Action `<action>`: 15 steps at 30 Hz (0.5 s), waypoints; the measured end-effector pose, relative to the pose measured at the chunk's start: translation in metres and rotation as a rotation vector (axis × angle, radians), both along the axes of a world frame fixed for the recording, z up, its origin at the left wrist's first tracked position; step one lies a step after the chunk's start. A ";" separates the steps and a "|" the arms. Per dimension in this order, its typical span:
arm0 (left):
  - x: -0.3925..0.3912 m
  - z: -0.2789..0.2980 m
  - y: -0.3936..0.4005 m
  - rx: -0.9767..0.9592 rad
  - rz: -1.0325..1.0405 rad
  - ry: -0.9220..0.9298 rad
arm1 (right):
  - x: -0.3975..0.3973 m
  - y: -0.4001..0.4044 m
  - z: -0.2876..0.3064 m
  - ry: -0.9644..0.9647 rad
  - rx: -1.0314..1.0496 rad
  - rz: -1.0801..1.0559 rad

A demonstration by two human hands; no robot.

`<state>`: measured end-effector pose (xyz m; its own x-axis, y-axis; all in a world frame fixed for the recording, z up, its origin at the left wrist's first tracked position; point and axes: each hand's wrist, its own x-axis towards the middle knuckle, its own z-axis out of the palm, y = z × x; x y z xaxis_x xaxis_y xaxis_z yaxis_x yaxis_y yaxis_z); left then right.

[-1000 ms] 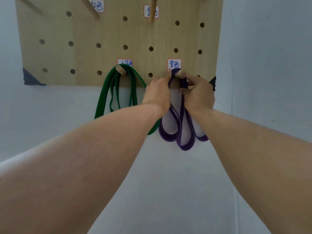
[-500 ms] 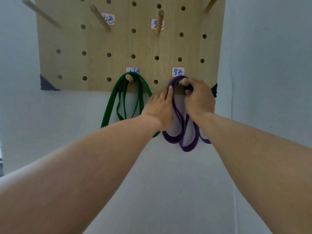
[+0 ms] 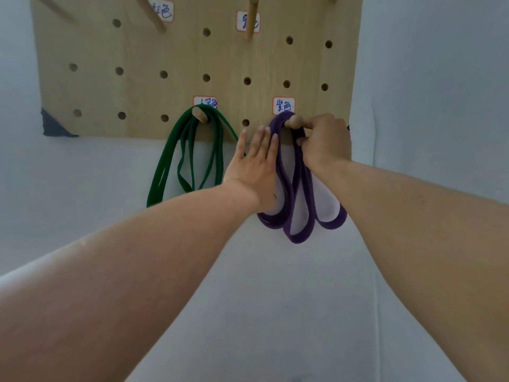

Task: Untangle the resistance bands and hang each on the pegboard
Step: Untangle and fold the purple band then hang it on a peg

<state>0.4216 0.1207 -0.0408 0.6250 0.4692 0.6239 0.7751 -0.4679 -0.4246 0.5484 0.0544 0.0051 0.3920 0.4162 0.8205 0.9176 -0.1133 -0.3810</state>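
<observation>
A wooden pegboard [image 3: 137,86] is fixed to a white wall. A green resistance band [image 3: 170,161] hangs in several loops from a lower peg [image 3: 200,114]. A purple resistance band [image 3: 298,232] hangs in loops from the peg [image 3: 293,121] to its right. My right hand [image 3: 326,142] pinches the purple band just under that peg. My left hand [image 3: 254,164] lies flat with its fingers straight, resting against the purple band's left strand, holding nothing.
Bare wooden pegs [image 3: 252,15] stick out of the pegboard's top row, each beside a handwritten label [image 3: 283,105]. Grey tape [image 3: 55,125] holds the board's lower left corner. A wall corner runs down the right side.
My left hand has let go of the purple band at the peg, dropped lower and flattened out. My right hand stays at the peg. The camera has moved a little.
</observation>
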 end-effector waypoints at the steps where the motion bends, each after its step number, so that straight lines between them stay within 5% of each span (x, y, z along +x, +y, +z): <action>1: -0.003 -0.001 0.001 0.001 -0.009 -0.017 | 0.000 -0.002 0.002 0.000 -0.024 0.008; 9: -0.011 0.006 -0.013 -0.108 0.039 0.066 | -0.009 -0.013 -0.008 0.045 -0.173 0.069; 15: -0.046 -0.058 -0.022 -0.167 -0.094 0.062 | -0.032 -0.026 -0.073 0.131 -0.086 0.102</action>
